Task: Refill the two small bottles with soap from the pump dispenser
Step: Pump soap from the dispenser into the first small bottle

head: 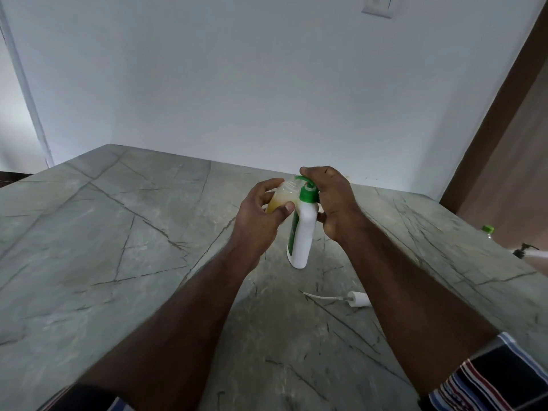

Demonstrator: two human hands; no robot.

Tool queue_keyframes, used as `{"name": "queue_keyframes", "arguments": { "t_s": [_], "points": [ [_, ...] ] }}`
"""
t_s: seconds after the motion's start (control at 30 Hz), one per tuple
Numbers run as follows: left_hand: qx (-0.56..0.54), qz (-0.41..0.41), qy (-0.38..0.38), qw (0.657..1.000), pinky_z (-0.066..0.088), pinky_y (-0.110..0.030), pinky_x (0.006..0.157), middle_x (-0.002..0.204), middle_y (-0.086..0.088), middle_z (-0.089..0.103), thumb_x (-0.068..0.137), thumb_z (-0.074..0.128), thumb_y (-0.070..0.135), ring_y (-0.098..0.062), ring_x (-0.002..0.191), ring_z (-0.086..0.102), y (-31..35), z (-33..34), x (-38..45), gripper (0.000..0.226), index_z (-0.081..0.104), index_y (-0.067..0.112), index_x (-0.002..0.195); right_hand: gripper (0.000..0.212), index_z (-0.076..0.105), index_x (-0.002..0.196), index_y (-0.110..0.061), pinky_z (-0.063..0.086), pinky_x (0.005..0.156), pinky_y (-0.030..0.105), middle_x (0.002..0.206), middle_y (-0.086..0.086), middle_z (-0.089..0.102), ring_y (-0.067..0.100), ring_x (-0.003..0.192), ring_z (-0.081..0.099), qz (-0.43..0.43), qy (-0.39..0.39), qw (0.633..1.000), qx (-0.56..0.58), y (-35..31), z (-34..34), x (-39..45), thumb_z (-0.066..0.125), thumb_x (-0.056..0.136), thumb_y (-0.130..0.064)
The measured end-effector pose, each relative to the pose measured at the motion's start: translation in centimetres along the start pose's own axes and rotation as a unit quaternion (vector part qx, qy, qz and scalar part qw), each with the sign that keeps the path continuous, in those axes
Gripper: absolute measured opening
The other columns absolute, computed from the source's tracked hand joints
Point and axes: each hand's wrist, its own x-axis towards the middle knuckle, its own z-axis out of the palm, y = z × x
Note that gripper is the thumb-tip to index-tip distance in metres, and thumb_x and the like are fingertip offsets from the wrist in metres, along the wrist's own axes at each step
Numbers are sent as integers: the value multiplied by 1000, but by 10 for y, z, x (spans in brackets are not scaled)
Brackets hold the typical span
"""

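A white pump dispenser [302, 232] with a green collar stands on the grey stone counter [118, 232]. My right hand [332, 200] grips its top, fingers over the green pump head and thumb against the neck. My left hand [261, 215] holds a small clear bottle [281, 197] with yellowish soap inside, its open threaded mouth up against the green spout. A white pump cap with a thin tube [353, 299] lies loose on the counter near my right forearm.
At the counter's right edge stand a bottle with a green cap [487, 230] and a dark-topped pump part [526, 252], both partly cut off. A white wall rises behind the counter, a brown door frame [489, 129] at right.
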Motion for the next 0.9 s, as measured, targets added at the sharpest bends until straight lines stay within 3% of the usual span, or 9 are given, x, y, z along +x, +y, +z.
{"name": "queue_keyframes", "arguments": {
  "t_s": [0.1,0.23,0.57,0.7,0.9],
  "points": [
    [-8,4,-3,1000,54,-34,95,119,10,58,90,72,16,-10,106,59,2,0,0,42,55,32,126,14,64,96,-17,55,67,31,77,-6,67,11,69,62,0,-2,1000,-2,-3,-1,2,69,85,-24],
    [-13,4,1,1000,54,-30,91,114,13,60,90,72,14,-5,102,59,1,0,1,42,57,31,126,8,63,92,-19,54,69,32,76,-7,66,11,69,61,3,-2,1000,1,-2,1,2,67,86,-22],
    [5,4,-2,1000,54,-32,93,117,12,60,88,73,15,-9,107,59,-3,1,2,43,58,32,125,2,63,87,-24,53,70,31,82,-5,67,14,75,62,6,-3,1000,9,6,-3,3,65,88,-23],
    [0,5,-3,1000,52,-28,89,109,19,58,89,73,16,-5,102,59,0,1,2,43,56,33,125,13,63,95,-21,55,76,37,87,-4,68,17,82,64,7,-1,1000,-6,2,-4,5,69,85,-28],
    [-3,8,2,1000,53,-45,100,122,6,62,88,74,15,-15,113,60,-1,1,1,44,59,29,127,10,63,94,-21,56,80,40,82,-5,66,15,77,62,8,2,1000,0,2,-3,7,67,86,-23]
  ]
}}
